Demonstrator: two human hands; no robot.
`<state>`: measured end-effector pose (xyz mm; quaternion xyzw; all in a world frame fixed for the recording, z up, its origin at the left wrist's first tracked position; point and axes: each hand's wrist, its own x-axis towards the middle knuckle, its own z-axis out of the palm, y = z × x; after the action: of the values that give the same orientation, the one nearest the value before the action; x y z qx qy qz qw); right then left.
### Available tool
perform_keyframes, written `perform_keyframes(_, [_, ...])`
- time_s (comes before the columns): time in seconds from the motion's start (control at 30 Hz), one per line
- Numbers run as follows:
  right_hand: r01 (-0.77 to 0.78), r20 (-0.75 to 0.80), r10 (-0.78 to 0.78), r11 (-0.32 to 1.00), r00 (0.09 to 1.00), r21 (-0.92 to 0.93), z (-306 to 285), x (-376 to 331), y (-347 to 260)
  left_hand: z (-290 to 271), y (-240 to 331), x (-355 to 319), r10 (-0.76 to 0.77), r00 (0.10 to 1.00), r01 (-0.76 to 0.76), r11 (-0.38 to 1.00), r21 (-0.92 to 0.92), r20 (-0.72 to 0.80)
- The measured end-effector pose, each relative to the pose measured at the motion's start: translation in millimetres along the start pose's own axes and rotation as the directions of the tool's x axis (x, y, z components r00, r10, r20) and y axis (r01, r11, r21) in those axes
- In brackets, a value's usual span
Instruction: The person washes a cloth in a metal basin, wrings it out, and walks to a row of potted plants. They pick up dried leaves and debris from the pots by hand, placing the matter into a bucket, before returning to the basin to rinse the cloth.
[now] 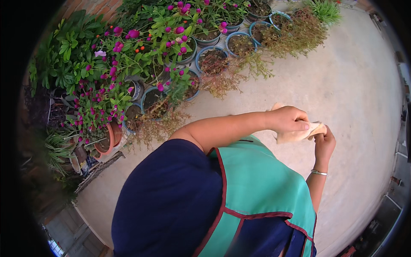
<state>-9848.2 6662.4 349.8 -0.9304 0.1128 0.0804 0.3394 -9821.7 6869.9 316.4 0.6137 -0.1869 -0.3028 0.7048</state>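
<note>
A pale beige cloth [292, 136] hangs folded between my hands, out in front of my body. My left hand [287, 119] grips its upper edge, thumb pressed on top and fingers curled round it. On the other side my right hand [325, 143], with a silver bangle on the wrist, pinches the cloth's narrow bunched end. Part of the cloth shows behind my left wrist. The right fingertips are partly hidden by the fabric.
Rows of potted plants [212, 60] line the left and far side, some with magenta flowers [133, 33]. Dry, straggly stems [295, 36] spill over the pot rims onto the pale concrete floor [342, 85]. A green apron [261, 180] with dark red trim covers my front.
</note>
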Motion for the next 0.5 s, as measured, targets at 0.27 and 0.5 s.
perform_keyframes(0.27, [0.588,0.251,-0.677,0.73,0.692,0.348,4,51,-63,21,-30,88,0.551,0.802,-0.573,0.603,0.555,0.229])
perform_keyframes(0.5, [0.803,0.352,-0.799,0.569,0.487,0.179,-44,101,-36,38,-19,158,0.03,0.987,-0.134,0.693,0.708,0.157])
